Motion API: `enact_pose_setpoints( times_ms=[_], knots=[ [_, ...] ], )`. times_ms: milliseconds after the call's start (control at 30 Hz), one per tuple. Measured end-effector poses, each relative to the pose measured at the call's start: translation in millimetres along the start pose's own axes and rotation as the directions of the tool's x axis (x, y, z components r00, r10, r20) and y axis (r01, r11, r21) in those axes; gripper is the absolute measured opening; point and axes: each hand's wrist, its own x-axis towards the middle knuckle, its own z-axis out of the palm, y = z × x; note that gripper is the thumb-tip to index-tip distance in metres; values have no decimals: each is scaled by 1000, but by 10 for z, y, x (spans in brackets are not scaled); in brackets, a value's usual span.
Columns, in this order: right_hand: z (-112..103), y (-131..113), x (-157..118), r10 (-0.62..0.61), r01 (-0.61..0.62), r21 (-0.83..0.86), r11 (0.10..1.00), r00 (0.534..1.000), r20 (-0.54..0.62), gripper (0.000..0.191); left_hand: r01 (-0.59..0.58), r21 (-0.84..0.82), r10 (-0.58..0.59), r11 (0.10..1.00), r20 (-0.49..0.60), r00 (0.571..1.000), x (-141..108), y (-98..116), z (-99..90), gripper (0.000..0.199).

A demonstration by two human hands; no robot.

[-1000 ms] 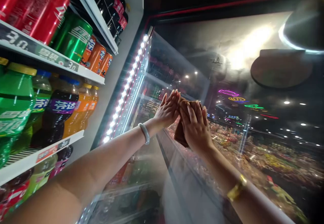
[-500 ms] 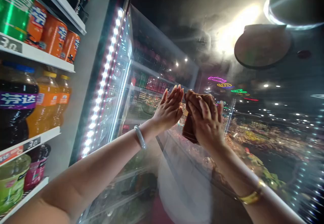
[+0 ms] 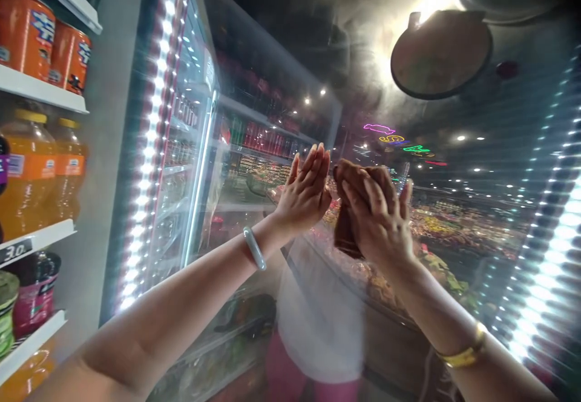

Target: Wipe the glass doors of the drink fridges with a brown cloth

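Observation:
Before me stands a glass door (image 3: 267,57) full of reflections. Its pane meets the palm side of my left hand (image 3: 305,195), whose fingers are stretched out and point up; a pale bangle (image 3: 254,249) circles that wrist. Just to the right, my right hand (image 3: 384,220) presses a folded brown cloth (image 3: 347,232) to the glass. The cloth bunches under the fingers and shows above and left of them. A gold bracelet (image 3: 463,353) is on the right wrist.
At the left, white shelves (image 3: 43,90) carry orange cans (image 3: 70,57), orange soda bottles (image 3: 31,172) and a dark drink bottle (image 3: 36,293). A bright LED strip (image 3: 154,105) runs along the fridge frame, and another light strip (image 3: 551,269) shows at the right.
The shelves and LED strip have shifted left in view, and the right light strip shows more. My right hand with the cloth sits slightly farther right from my left hand, which stays flat.

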Motion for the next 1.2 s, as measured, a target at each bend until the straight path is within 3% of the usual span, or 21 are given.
enact_pose_setpoints(
  times_ms=[133,267,333,433,567,667,767,867,933,1033,1100,1200],
  knots=[
    [-93,349,118,128,-130,-66,989,991,-39,67,-69,4,69,998,-14,998,107,235,108,78],
    [-54,267,218,175,-177,-23,984,982,-73,64,-56,4,56,998,-21,998,249,455,188,69],
    [-95,263,59,123,-124,-11,992,992,-39,66,-36,5,36,999,-13,999,256,509,192,67],
    [-216,446,-188,56,-55,-60,997,998,17,69,-1,-13,1,1000,3,1000,245,572,194,71],
    [-240,668,-74,181,-185,-110,977,982,-48,68,18,-51,-17,999,6,1000,300,756,263,73],
    [-175,562,18,233,-238,-66,969,969,-80,62,18,-83,-19,996,-10,1000,323,912,314,66],
    [-230,461,-243,153,-154,-39,987,987,-45,61,44,-92,-46,995,-21,999,259,988,322,65],
    [-390,627,-581,44,-42,-99,994,999,19,65,61,-70,-62,996,-10,998,180,1030,329,71],
    [-457,819,-634,83,-81,-145,986,997,8,69,46,-61,-47,997,-3,999,174,1098,355,74],
    [-407,955,-503,238,-248,-118,962,967,-92,69,10,-81,-11,997,-5,1000,211,1276,424,72],
    [-346,883,-484,284,-294,-76,953,951,-121,64,-6,-107,4,994,-14,1000,194,1409,473,69],
    [-416,720,-753,235,-236,-72,969,972,-27,66,-27,-125,26,992,-12,1000,24,1574,524,67]
  ],
)
